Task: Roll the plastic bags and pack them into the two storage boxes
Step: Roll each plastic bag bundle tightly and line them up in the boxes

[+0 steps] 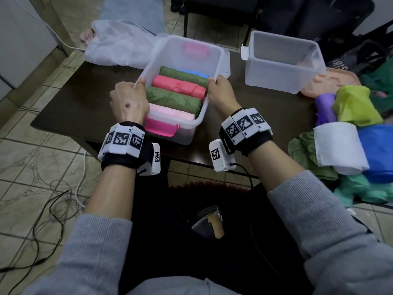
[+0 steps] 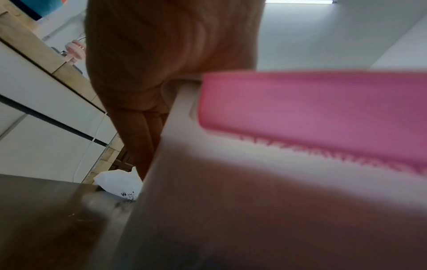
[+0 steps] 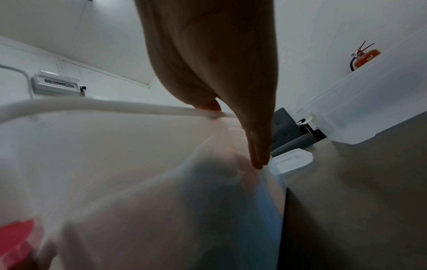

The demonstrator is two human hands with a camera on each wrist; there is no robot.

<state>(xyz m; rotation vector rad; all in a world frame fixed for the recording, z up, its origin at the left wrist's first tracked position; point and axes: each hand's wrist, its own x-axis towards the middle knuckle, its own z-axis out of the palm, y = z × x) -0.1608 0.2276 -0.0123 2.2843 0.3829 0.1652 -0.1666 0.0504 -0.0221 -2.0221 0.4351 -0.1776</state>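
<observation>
A clear storage box with pink latches stands in the middle of the dark table, holding several rolled bags in green, red, pink and blue. My left hand grips its left rim, thumb over the edge. My right hand grips its right rim; in the right wrist view the thumb lies on the rim and the fingers press the outer wall. A second clear box stands empty at the right. The left wrist view shows the pink latch close up.
Loose bags in purple, yellow-green, blue, white and green are heaped at the table's right edge. A white plastic bag lies at the back left. A peach lid sits behind the empty box. Cables trail on the tiled floor.
</observation>
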